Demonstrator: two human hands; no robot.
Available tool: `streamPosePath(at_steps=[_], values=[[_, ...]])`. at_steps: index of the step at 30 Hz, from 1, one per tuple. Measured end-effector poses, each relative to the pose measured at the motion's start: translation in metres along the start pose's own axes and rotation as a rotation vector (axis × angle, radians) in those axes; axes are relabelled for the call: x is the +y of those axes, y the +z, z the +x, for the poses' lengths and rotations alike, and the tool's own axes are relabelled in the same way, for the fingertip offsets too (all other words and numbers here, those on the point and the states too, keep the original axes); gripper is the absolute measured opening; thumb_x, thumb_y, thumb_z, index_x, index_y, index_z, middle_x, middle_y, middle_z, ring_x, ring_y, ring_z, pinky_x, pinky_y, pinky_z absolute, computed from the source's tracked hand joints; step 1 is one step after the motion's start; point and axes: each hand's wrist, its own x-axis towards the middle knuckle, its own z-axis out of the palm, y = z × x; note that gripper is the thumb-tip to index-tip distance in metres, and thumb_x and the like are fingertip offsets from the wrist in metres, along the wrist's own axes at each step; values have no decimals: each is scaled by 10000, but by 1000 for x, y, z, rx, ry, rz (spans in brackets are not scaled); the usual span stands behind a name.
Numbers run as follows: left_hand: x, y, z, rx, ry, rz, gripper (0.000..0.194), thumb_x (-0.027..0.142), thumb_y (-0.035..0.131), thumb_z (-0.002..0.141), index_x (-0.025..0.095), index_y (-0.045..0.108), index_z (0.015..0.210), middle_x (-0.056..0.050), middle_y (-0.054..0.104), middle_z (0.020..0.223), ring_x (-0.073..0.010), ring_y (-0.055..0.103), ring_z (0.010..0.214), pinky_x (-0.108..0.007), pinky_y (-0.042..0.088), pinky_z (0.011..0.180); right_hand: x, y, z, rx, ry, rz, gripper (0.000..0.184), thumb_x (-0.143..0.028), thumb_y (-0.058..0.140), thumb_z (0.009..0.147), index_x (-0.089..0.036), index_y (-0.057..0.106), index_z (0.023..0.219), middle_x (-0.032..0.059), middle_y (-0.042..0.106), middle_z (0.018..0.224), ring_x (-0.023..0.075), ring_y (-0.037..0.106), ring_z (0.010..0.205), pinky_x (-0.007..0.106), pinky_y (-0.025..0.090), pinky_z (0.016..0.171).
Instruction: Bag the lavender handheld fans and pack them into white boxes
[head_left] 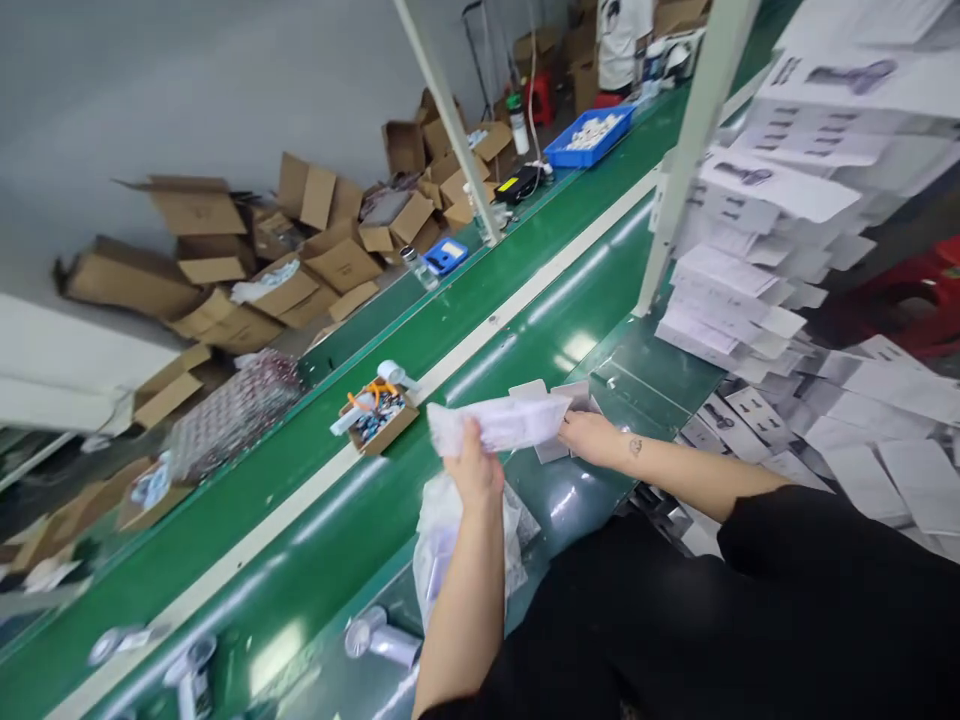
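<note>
My left hand [475,470] is closed around the near end of a whitish packet [514,424], a long pale lilac item in a translucent plastic sleeve. It lies roughly level, its right end reaching across an open white carton [553,450] with flaps raised. My right hand [589,436] grips this carton at its right side; its fingertips are partly hidden. Below my left hand, a translucent plastic bag [435,530] with pale items rests on the bench, partly behind my forearm. Beside it lies a grey-lilac device [382,637] with a round head and a handle.
A green conveyor belt [300,520] runs diagonally past the bench. On it stand a small cardboard box [390,428] of small parts and more round-headed devices [191,675]. Stacked printed white cartons [757,280] rise at right, near a metal post [686,170]. Cardboard boxes [210,230] line the wall.
</note>
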Motion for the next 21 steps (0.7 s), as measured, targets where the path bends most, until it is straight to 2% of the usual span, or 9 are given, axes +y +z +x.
streamPosePath(at_steps=[2,5,7,9,12,15,18,21], values=[[-15,-8,-8,18,79,170,421,423,694,705,166,548,1004,-54,646,928,-175,635,890,-334,505,830,-9,19,4,14,-32,-51,268,-153,391,909,-84,593,1071,179,587,977,241,593,906,329,453,779],[-27,-28,-28,10,255,544,378,419,664,737,161,527,976,-49,609,874,-172,618,827,-314,491,778,-15,36,2,54,-102,-131,292,-133,375,906,-102,565,1126,154,589,966,237,594,893,334,453,784],[-26,-32,-40,-85,402,781,329,405,622,769,166,527,973,-71,603,883,-197,611,849,-320,476,778,-15,42,1,69,-122,-162,311,-129,357,908,-99,549,1151,156,587,961,248,594,882,348,454,769],[-17,-25,-42,-262,482,986,277,376,578,798,167,529,972,-103,614,909,-226,607,897,-328,463,795,-11,45,0,79,-89,-168,319,-160,337,924,-101,549,1154,159,585,964,256,595,870,353,452,752],[6,-6,-27,-562,395,1235,217,343,527,830,186,527,981,-91,637,888,-231,619,866,-306,459,744,0,41,-2,72,-1,-116,342,-276,307,960,-148,569,1137,142,584,978,242,599,862,327,445,726],[31,7,-7,-788,348,1451,179,311,498,843,223,537,994,-64,645,888,-223,624,849,-286,448,713,9,34,-4,63,-9,-73,364,-350,287,971,-211,558,1172,117,585,983,222,598,863,299,431,711],[42,19,-7,-883,374,1678,181,251,479,830,216,554,990,-84,635,869,-245,623,836,-311,447,714,12,33,-3,68,-39,-93,361,-332,297,969,-221,509,1239,119,578,985,217,596,839,293,419,692],[38,35,-20,-877,371,1785,229,221,461,823,192,545,1034,-114,619,884,-259,622,805,-331,455,688,16,34,1,56,-16,-105,338,-306,318,960,-185,539,1185,124,572,970,211,595,807,284,409,663]])
